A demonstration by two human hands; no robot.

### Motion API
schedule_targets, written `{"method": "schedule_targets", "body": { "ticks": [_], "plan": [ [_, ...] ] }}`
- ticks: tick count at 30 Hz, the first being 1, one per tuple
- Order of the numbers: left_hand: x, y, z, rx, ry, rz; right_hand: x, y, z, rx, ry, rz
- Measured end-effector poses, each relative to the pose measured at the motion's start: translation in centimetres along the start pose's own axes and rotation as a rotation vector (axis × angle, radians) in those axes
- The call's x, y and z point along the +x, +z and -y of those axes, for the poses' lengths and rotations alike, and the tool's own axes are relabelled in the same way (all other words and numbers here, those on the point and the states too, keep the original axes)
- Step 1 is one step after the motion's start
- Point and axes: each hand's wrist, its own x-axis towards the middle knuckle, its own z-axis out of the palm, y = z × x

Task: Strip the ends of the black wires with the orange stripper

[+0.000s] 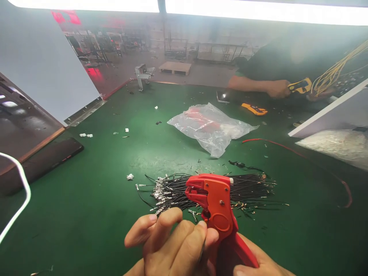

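A red and orange wire stripper (218,207) stands upright in front of me, its jaws pointing left. My right hand (258,257) is wrapped round its handle at the lower right, partly hidden behind the tool. Close against the stripper's left side, my left hand (172,245) pinches a thin black wire (203,249) between thumb and finger, most of it hidden. The wire's tip is by the tool's inner edge, below the jaws. Behind the tool lies a bundle of black wires (250,188), with metal terminals (163,193) on the left ends and copper showing on several right ends.
Beyond the bundle lies a clear plastic bag (209,126) with red and white contents. A red wire (276,143) curves to its right. Across the green table (109,165), another person's hand (278,89) holds a yellow tool (301,86). A white cable (24,184) loops at left.
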Motion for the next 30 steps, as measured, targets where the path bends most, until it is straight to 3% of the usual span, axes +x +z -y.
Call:
{"method": "schedule_targets", "body": {
  "ticks": [5,13,20,25,30],
  "plan": [
    [0.0,0.5,-0.5,0.054,-0.08,-0.108,1.0,-2.1,-1.3,-0.082,-0.033,0.224],
    [-0.7,1.6,1.0,0.044,0.113,-0.168,0.2,-2.7,-2.7,0.0,-0.042,0.22],
    [-0.1,1.9,0.4,0.066,0.019,-0.207,0.0,-2.8,-2.4,0.005,-0.053,0.19],
    [0.3,1.7,-0.1,0.084,-0.022,-0.18,-0.4,-3.2,-2.4,-0.061,0.051,0.087],
    [0.2,0.5,0.2,0.056,-0.021,-0.009,-0.5,-4.2,-3.5,-0.073,-0.015,0.078]
  ]
}}
